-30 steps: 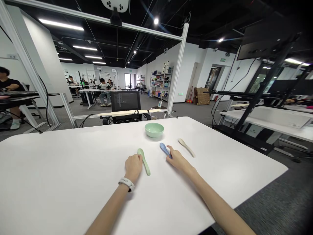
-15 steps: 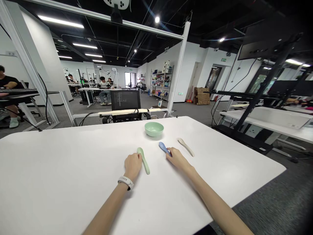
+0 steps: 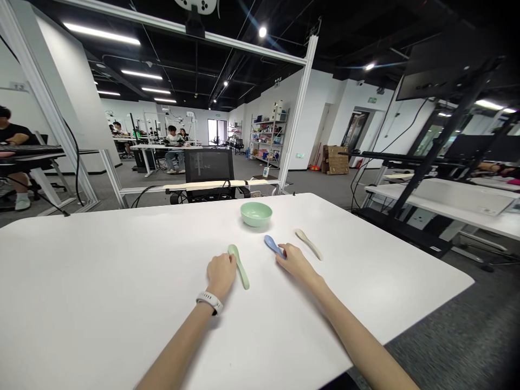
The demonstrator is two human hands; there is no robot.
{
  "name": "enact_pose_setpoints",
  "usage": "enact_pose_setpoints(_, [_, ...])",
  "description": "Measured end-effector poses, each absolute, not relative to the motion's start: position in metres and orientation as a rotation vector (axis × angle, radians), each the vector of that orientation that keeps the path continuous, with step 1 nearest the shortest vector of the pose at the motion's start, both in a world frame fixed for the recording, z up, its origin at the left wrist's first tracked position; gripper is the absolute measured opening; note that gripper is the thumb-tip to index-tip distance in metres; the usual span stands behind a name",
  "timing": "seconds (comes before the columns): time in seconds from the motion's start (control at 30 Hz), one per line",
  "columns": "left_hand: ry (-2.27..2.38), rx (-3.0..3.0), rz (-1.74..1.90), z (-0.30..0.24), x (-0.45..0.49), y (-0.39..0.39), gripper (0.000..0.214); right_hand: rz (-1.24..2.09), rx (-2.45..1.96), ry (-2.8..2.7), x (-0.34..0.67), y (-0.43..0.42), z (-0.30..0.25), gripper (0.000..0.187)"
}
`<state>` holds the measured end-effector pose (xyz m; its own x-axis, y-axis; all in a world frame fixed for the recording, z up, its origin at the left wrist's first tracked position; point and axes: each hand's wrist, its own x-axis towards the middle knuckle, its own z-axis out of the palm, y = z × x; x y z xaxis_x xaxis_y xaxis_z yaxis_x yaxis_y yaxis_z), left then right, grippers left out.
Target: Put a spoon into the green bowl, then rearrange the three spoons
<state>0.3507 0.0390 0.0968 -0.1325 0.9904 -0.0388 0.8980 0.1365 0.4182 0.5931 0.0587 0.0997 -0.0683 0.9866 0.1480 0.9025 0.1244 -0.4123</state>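
On the white table (image 3: 122,292) lies a green spoon (image 3: 242,271), bowl end pointing away from me. My left hand (image 3: 221,273), with a white band on its wrist, has its fingers closed at the spoon's handle just below the bowl; the fingertips are partly hidden. To the right, my right hand (image 3: 296,262) pinches the handle of a blue spoon (image 3: 271,242), covering its lower end. A beige spoon (image 3: 309,245) rests untouched beyond my right hand. Behind the spoons stands a light green bowl (image 3: 255,215), apart from both hands.
A metal frame (image 3: 300,108) rises past the table's far edge, with a black mesh chair (image 3: 209,165) behind it. Another desk (image 3: 459,203) and a dark stand (image 3: 434,141) are off to the right. Several people sit at desks in the background.
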Motion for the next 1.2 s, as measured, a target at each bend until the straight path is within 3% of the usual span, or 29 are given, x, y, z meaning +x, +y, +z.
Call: enact_pose_setpoints(1.2, [2.114,1.827,0.432,0.0987,0.3518,0.0382,0.057,0.277,-1.803,-2.010,0.5956,0.0634,0.0936,0.025])
